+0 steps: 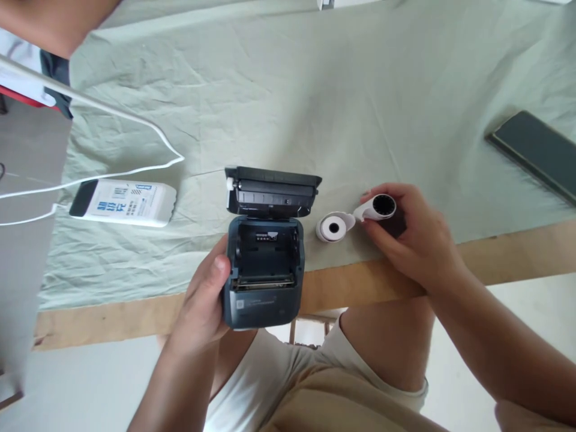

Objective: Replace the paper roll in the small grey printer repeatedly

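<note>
My left hand (207, 294) grips a dark portable label printer (265, 306) by its left side, at the table's front edge. Its lid (272, 192) is swung up, and the paper compartment (263, 246) shows no roll inside. To the right, my right hand (416, 234) has its thumb and fingers closed round a white paper roll (366, 210) with a wide dark opening at its end. Between the printer and that hand stands a second white paper roll (330, 229) with a small dark core. A loose flap of its paper sticks out toward the held roll.
A white and black box-shaped device with blue print (130, 203) lies at the left, near a white cable (153, 123). A dark phone (537, 150) rests at the right. Green cloth (270, 102) covers the table above its wooden edge (117, 324). Another person's arm (58, 24) reaches in top left.
</note>
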Motion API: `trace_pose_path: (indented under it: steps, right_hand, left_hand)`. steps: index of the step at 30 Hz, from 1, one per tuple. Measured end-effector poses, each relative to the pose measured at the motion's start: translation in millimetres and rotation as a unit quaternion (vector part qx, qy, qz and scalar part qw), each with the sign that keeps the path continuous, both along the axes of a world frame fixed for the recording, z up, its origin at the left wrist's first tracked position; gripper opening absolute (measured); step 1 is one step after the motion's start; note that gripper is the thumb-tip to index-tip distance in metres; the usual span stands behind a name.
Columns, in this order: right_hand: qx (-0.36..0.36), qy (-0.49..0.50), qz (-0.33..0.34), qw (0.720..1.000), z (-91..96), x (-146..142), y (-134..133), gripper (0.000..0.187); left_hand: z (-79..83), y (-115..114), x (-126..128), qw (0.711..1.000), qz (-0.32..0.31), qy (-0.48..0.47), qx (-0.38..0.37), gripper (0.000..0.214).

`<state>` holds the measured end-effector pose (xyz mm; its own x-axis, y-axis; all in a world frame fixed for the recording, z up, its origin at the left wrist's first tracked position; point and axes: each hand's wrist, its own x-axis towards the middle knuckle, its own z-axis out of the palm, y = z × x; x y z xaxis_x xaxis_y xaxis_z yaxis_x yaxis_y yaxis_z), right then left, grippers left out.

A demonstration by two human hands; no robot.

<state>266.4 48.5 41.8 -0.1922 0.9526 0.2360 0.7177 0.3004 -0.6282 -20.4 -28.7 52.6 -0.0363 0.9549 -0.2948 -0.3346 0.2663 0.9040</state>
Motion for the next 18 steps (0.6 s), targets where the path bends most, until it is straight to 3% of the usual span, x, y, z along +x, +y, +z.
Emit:
trace_pose_path:
  steps: [5,9,15,18]
  right_hand:
    - [0.03,0.014,-0.052,0.998,-3.5,-2,0,0.028]
    - [0.028,-0.015,-0.045,0.998,-10.0,3,5,0.045]
    - [0.193,-0.068,-0.016,0.979,13.1,-9,-17,0.054]
    - [0.234,-0.063,0.067,0.968,21.7,-31,-31,0.056]
  left_hand:
    - [-2.2,-5,-1,1.0,0.021,-0.004,-0.005,0.037]
    - [-4.2,-6,0,1.0,0.019,-0.008,0.001,0.036]
    - [-3.8,-3,5,1.0,0.025,-0.008,0.009,0.047]
    - [-5.8,-4,5,0.999,0.033,-0.013,0.006,0.044]
